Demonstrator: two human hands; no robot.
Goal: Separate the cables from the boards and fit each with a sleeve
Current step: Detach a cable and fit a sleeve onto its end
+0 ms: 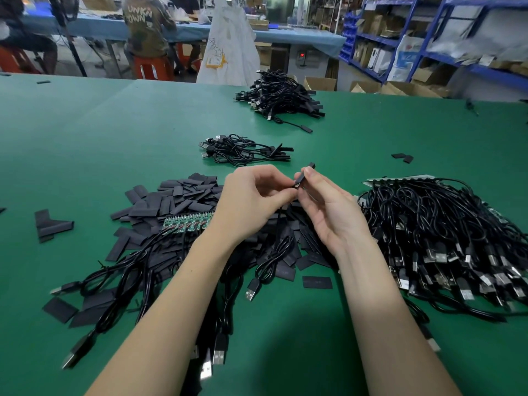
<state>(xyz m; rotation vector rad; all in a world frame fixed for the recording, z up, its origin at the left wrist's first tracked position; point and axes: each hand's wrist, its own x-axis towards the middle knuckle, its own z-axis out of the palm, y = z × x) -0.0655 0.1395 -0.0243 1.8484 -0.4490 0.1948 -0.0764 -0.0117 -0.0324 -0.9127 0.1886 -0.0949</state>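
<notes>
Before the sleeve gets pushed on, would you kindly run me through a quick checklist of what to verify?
1. Sleeve pinched in the right hand: ok.
2. Cable end held by the left hand at the sleeve's mouth: ok.
3. Cable end already inside the sleeve: cannot tell, fingers hide the joint.
4. Held cable hangs loose to its USB plug on the table: ok.
5. Spare sleeves at hand: ok.
6. Board strip with cables attached awaits: ok.
</notes>
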